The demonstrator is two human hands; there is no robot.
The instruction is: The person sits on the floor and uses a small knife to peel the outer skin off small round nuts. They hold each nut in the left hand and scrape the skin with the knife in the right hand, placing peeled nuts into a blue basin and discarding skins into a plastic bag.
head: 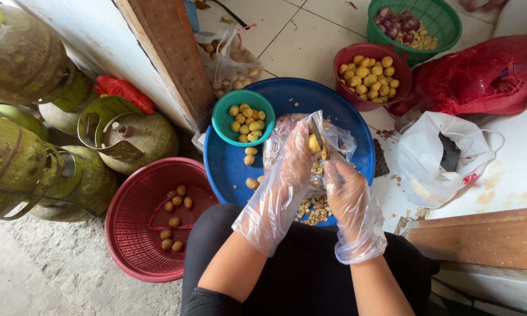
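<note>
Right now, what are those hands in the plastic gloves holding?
The left hand pinches a small yellow potato in its fingers. The right hand grips a knife by its handle.

A clear plastic bag of small potatoes [231,64] lies far left of my blue basin [228,167], a white plastic bag [433,161] right, a red mesh sack [480,76] far right.

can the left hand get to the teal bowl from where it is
Probably yes: the left hand is just right of the teal bowl over the blue basin, with nothing between them, though it is holding a small potato.
</note>
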